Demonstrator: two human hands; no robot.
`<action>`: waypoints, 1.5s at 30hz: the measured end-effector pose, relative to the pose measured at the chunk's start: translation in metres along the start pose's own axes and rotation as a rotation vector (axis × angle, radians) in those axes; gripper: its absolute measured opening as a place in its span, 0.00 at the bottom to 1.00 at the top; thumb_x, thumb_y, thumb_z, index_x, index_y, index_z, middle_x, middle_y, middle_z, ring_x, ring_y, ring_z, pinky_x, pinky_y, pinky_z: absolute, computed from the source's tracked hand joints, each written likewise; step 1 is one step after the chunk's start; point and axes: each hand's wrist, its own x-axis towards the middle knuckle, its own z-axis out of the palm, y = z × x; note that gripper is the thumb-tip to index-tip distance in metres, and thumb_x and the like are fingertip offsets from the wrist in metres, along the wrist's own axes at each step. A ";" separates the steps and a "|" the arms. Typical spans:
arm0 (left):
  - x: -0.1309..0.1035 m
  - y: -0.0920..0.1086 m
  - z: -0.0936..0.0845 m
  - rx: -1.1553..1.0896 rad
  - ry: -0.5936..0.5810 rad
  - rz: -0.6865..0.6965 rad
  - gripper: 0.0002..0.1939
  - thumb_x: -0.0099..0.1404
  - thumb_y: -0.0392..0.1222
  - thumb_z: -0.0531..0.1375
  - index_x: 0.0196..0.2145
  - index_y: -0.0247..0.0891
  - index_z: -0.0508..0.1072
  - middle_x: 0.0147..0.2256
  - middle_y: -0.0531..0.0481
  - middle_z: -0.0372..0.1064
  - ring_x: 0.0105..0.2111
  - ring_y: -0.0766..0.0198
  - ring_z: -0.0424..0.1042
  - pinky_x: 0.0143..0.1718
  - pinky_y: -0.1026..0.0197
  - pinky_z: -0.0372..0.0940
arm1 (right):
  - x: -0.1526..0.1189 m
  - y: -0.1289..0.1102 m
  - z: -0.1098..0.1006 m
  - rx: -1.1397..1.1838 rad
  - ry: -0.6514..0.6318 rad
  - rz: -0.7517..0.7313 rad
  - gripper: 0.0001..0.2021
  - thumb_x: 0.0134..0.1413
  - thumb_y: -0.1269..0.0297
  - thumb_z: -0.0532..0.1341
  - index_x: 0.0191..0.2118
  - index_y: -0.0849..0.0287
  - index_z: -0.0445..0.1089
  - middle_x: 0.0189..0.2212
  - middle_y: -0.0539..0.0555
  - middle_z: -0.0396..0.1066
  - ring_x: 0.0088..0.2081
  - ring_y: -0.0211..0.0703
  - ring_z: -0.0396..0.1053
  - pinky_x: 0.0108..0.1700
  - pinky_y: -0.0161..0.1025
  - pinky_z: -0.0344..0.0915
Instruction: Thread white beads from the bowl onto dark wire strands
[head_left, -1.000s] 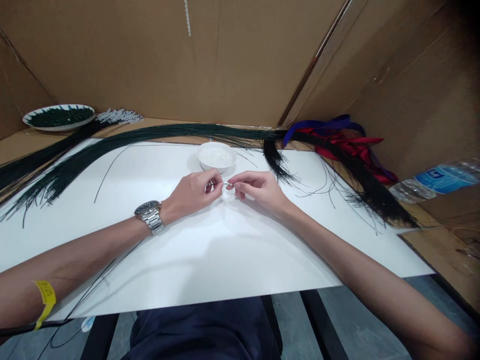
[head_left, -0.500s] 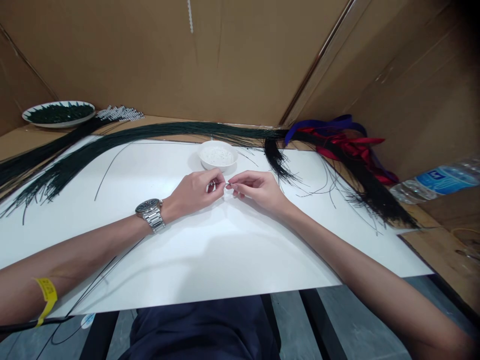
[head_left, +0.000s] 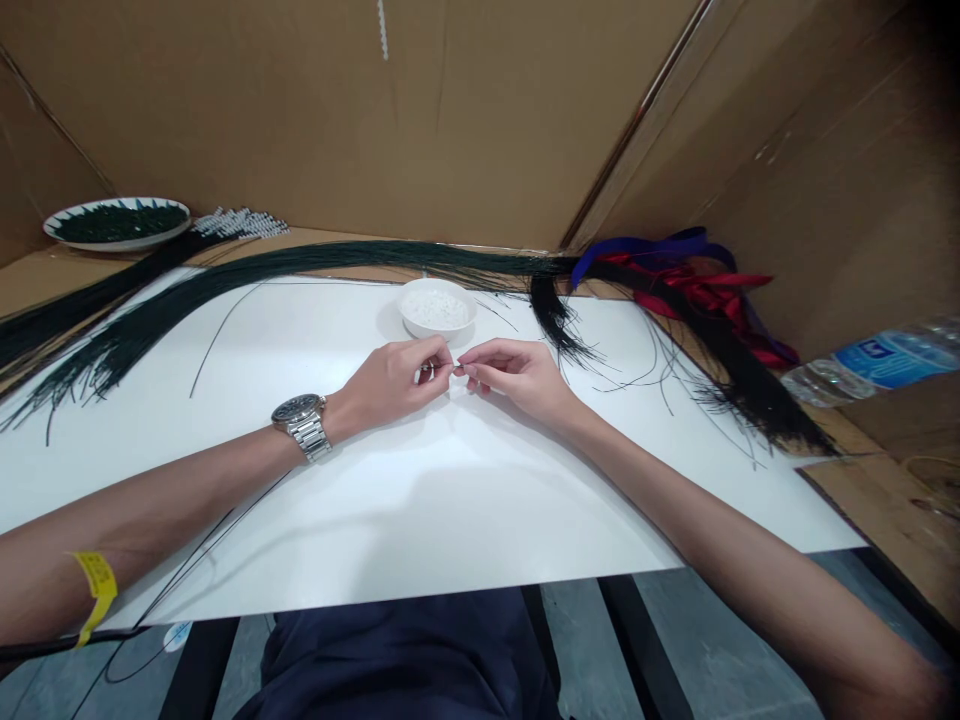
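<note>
My left hand (head_left: 397,380), with a watch (head_left: 300,415) on its wrist, pinches a thin dark strand (head_left: 457,369) at thumb and forefinger. Facing it, my right hand (head_left: 521,382) is closed in a pinch on the same strand, the fingertips of both hands nearly meeting. Whether a bead sits between them is too small to make out. Just behind the hands stands a white bowl (head_left: 437,332) of small white beads. Long dark strands (head_left: 199,550) trail under my left forearm and over the near table edge.
A long bundle of dark green strands (head_left: 352,257) arches across the back. Back left are a plate of dark pieces (head_left: 118,243) and white-tipped strands (head_left: 240,222). On the right lie red ribbon (head_left: 697,290), purple ribbon (head_left: 679,243), black strands (head_left: 750,370) and a bottle (head_left: 877,362). Cardboard walls surround the table.
The fingertips keep their pinch in almost the same place. Less of the dark strand shows by the left fingers now. The view has shifted very slightly.
</note>
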 end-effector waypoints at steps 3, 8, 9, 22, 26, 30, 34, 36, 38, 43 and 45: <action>0.000 -0.001 0.000 0.003 -0.010 0.014 0.03 0.67 0.37 0.57 0.34 0.38 0.70 0.27 0.55 0.69 0.25 0.70 0.65 0.27 0.66 0.59 | 0.000 0.000 0.000 -0.002 0.012 0.004 0.08 0.53 0.61 0.68 0.37 0.59 0.79 0.31 0.53 0.79 0.29 0.39 0.74 0.31 0.36 0.70; 0.000 -0.001 0.000 0.016 -0.004 -0.006 0.03 0.66 0.37 0.58 0.34 0.38 0.70 0.27 0.55 0.69 0.25 0.70 0.65 0.27 0.66 0.59 | -0.001 0.000 0.000 -0.009 0.010 0.011 0.08 0.52 0.61 0.68 0.37 0.59 0.78 0.32 0.54 0.79 0.29 0.40 0.74 0.31 0.37 0.70; 0.000 -0.001 0.000 0.018 -0.001 -0.012 0.03 0.66 0.37 0.58 0.34 0.38 0.70 0.27 0.55 0.69 0.25 0.70 0.65 0.27 0.66 0.59 | -0.001 -0.001 0.000 -0.010 0.010 0.009 0.08 0.52 0.61 0.68 0.37 0.59 0.78 0.32 0.54 0.79 0.30 0.40 0.74 0.31 0.37 0.70; 0.001 0.000 0.000 0.007 0.009 -0.014 0.05 0.67 0.38 0.57 0.34 0.37 0.70 0.27 0.54 0.70 0.25 0.69 0.66 0.27 0.66 0.60 | 0.000 0.001 0.000 -0.012 0.005 0.004 0.10 0.52 0.59 0.68 0.37 0.60 0.78 0.32 0.55 0.79 0.30 0.40 0.74 0.31 0.37 0.71; 0.001 -0.001 0.000 0.014 0.012 -0.012 0.05 0.67 0.38 0.57 0.34 0.37 0.71 0.27 0.54 0.70 0.25 0.69 0.66 0.27 0.66 0.60 | -0.001 0.000 0.000 -0.019 0.005 0.005 0.11 0.52 0.59 0.68 0.37 0.60 0.78 0.32 0.55 0.79 0.30 0.40 0.74 0.32 0.37 0.72; 0.001 0.000 0.000 0.012 0.007 -0.016 0.04 0.67 0.37 0.57 0.34 0.37 0.71 0.27 0.54 0.70 0.25 0.70 0.66 0.27 0.67 0.60 | -0.002 -0.002 0.002 -0.078 0.014 -0.032 0.08 0.53 0.62 0.66 0.37 0.59 0.78 0.33 0.54 0.79 0.30 0.40 0.75 0.33 0.37 0.72; 0.000 0.002 0.000 0.020 0.022 -0.010 0.03 0.66 0.37 0.57 0.34 0.37 0.70 0.27 0.55 0.70 0.25 0.70 0.65 0.27 0.67 0.60 | -0.005 -0.006 0.004 -0.260 0.074 -0.146 0.08 0.56 0.63 0.64 0.38 0.58 0.79 0.35 0.54 0.80 0.35 0.43 0.76 0.37 0.39 0.73; 0.000 0.003 0.000 0.025 0.040 -0.002 0.03 0.66 0.36 0.58 0.34 0.37 0.70 0.26 0.55 0.69 0.24 0.71 0.65 0.27 0.67 0.59 | -0.006 -0.008 0.005 -0.341 0.099 -0.203 0.08 0.57 0.64 0.63 0.38 0.58 0.79 0.35 0.54 0.80 0.36 0.44 0.77 0.38 0.40 0.73; 0.000 0.003 0.000 0.023 0.056 0.009 0.03 0.66 0.36 0.57 0.34 0.37 0.70 0.26 0.55 0.69 0.24 0.71 0.64 0.27 0.67 0.59 | -0.007 -0.009 0.006 -0.378 0.111 -0.233 0.08 0.58 0.64 0.63 0.39 0.57 0.79 0.35 0.54 0.80 0.36 0.44 0.77 0.39 0.41 0.74; 0.000 0.002 0.000 0.028 0.078 0.032 0.03 0.66 0.36 0.57 0.34 0.37 0.70 0.27 0.55 0.69 0.25 0.71 0.65 0.27 0.67 0.60 | -0.008 -0.008 0.006 -0.361 0.117 -0.240 0.08 0.58 0.64 0.63 0.40 0.57 0.79 0.37 0.54 0.80 0.36 0.45 0.78 0.40 0.42 0.74; 0.000 0.002 0.000 0.037 0.084 0.037 0.03 0.66 0.36 0.57 0.34 0.37 0.70 0.27 0.55 0.69 0.25 0.71 0.65 0.27 0.67 0.60 | -0.007 -0.007 0.006 -0.338 0.114 -0.232 0.09 0.58 0.63 0.64 0.41 0.57 0.79 0.38 0.55 0.80 0.37 0.45 0.78 0.39 0.42 0.75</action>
